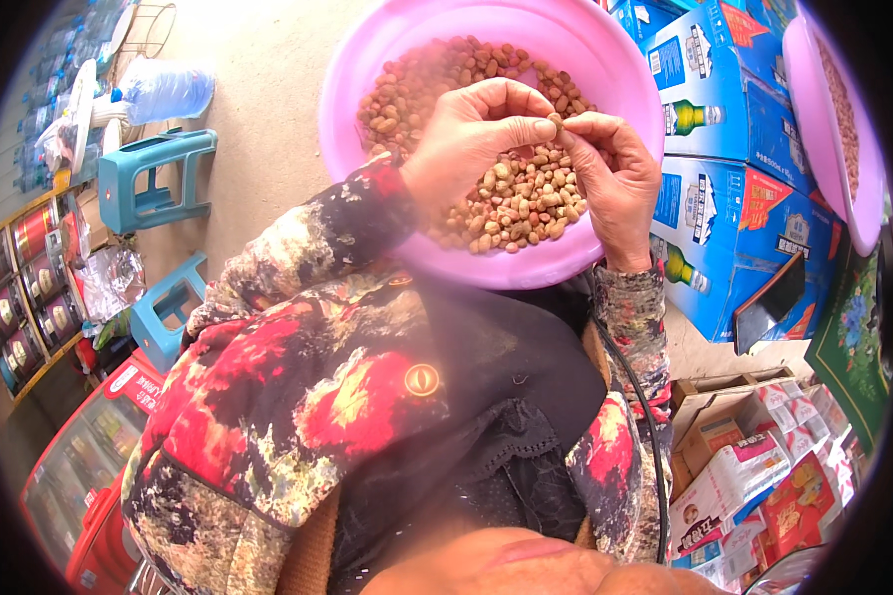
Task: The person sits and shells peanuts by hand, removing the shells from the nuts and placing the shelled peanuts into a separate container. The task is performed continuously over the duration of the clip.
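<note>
A pink plastic basin (346, 56) stands before me, holding many peanuts in their shells (525, 197). Above the nuts, my left hand (465, 134) pinches a small unshelled peanut (556, 120) between thumb and index finger. My right hand (616, 175) meets it from the other side, its thumb and fingertips on the same peanut. The fingers partly cover that nut, so I cannot tell whether its shell is cracked. Some reddish pieces among the near heap look like shelled kernels. Part of the basin's left interior is blurred.
Blue beer cartons (714, 201) are stacked close on the right, with a phone-like dark slab (770, 305) against them. Beyond is a second pink basin (804, 97) of peanuts. Blue plastic stools (156, 175) and a large water bottle (167, 89) stand left. A black cable (644, 401) hangs by my right sleeve.
</note>
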{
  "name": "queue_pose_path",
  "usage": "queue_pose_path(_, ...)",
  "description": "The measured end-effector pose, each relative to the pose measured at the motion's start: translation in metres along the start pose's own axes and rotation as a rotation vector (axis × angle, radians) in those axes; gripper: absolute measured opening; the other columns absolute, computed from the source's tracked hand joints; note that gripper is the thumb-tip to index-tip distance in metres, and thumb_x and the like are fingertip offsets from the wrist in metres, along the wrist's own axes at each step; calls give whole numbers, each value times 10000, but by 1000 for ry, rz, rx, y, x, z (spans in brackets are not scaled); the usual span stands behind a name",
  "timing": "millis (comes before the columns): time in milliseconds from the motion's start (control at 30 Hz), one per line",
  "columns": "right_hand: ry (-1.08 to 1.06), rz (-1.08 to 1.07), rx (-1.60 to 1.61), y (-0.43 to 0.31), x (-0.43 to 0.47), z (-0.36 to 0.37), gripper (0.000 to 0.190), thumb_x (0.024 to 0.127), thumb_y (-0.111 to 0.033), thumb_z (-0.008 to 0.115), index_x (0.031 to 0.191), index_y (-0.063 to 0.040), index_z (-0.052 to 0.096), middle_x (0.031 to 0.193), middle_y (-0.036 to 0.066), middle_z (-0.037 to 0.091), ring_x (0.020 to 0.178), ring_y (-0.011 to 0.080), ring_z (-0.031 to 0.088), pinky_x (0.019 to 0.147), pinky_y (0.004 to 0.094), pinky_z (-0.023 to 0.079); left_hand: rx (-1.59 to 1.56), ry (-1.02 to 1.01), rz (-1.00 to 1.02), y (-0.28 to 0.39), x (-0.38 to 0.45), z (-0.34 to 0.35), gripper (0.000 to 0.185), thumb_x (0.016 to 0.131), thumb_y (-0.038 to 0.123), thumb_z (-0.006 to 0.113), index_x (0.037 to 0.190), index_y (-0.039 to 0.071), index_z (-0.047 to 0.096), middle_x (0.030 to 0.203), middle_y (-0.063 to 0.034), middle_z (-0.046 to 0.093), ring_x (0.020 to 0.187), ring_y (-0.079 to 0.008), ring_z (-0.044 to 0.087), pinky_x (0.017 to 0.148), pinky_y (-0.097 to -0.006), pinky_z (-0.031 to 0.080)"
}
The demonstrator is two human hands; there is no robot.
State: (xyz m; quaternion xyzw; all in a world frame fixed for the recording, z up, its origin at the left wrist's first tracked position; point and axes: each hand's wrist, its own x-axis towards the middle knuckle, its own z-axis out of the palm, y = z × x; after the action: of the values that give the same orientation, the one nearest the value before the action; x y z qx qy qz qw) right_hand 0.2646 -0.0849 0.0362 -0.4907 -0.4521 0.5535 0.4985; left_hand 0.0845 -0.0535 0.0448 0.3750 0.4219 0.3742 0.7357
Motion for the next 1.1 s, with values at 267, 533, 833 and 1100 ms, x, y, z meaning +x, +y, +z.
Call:
queue_pose_path(267,3,100,146,-10,3,7,124,903,-49,660,1017,-2,670,969,22,675,845,68,620,744,205,502,82,40,73,3,-2,5,212,893,85,662,1082,-10,672,972,-64,701,872,-114,656,802,-243,530)
queue_pose_path(533,21,2,-4,3,3,6,119,892,-53,669,1000,-7,686,887,-7,679,772,32,602,683,183,490,383,91,241,-3,2,2,147,857,49,689,983,-24,707,908,-76,720,802,-105,667,729,-242,542)
queue_pose_path(833,83,-55,-216,6,0,9,58,869,-62,687,909,-23,702,676,-102,548,574,-36,405,492,161,316,814,176,695,-8,8,8,64,761,42,717,819,19,703,707,-91,680,622,-128,651,589,-268,531)
queue_pose_path(1100,107,127,61,8,-1,12,47,867,-63,685,895,-27,695,709,-76,586,607,-22,457,516,157,349,570,218,352,-13,4,11,78,794,58,690,852,8,707,749,-72,703,668,-118,665,618,-256,537)
